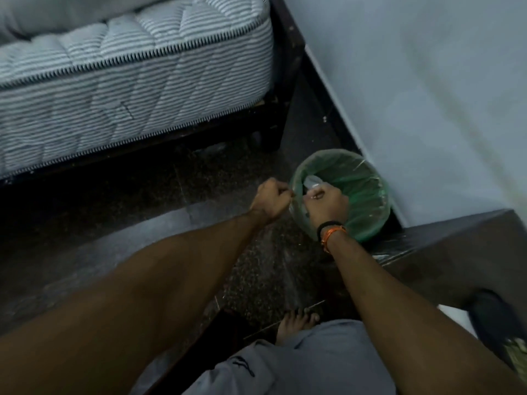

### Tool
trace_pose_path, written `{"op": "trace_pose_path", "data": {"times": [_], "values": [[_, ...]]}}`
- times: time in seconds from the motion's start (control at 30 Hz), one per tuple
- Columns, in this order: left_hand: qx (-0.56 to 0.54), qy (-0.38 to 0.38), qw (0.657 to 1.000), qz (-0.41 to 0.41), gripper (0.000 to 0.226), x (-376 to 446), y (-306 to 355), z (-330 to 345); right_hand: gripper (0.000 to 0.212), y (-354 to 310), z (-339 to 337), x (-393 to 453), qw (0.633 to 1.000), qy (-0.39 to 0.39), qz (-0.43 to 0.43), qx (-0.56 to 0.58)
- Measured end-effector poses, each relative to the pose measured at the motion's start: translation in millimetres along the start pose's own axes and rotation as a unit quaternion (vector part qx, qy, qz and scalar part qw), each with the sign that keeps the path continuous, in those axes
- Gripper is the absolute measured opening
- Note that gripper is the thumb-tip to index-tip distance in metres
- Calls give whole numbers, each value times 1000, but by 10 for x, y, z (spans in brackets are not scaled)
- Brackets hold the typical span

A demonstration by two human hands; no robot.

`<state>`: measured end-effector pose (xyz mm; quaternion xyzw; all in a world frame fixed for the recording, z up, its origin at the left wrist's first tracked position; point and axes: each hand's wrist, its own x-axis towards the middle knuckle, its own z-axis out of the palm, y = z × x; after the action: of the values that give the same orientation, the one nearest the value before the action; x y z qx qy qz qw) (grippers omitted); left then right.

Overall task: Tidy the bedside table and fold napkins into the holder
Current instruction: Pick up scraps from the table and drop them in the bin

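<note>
Over the green bin, which stands on the dark floor against the wall just past the foot of the bed, both arms reach down from the camera. Right hand, fingers curled shut, sits inside the bin's mouth and grips something pale and crumpled, probably a used napkin or wrapper; blur prevents a firmer identification. Left hand, also closed in a fist, lies just outside the bin's near rim and seems to pinch the edge of the clear bin liner, presumably to keep the bag open and steady while rubbish goes in. A dark table stands just beside the bin, on its near side; this is likely the bedside table being cleared. No napkin holder is visible. Judged stage: discarding rubbish, with napkin folding not yet begun. A bare foot rests on the floor nearer the camera than the bin.
</note>
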<state>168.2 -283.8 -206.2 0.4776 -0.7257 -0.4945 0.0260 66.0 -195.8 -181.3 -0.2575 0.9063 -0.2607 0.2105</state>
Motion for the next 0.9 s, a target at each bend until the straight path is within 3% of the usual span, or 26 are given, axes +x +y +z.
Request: {"op": "trace_pose_path", "data": {"times": [0.27, 0.4, 0.73, 0.9], "values": [[27, -69, 995, 61, 45, -32, 710, 5, 8, 150, -662, 249, 997, 19, 77, -18], [49, -92, 994, 40, 37, 102, 721, 102, 30, 251, -863, 311, 995, -33, 90, -20], [144, -105, 979, 97, 12, -352, 993, 317, 25, 406, -1382, -284, 991, 76, 104, 37], [155, -112, 966, 172, 30, -813, 1382, 518, 25, 430, -1820, -663, 984, 166, 40, 48]]}}
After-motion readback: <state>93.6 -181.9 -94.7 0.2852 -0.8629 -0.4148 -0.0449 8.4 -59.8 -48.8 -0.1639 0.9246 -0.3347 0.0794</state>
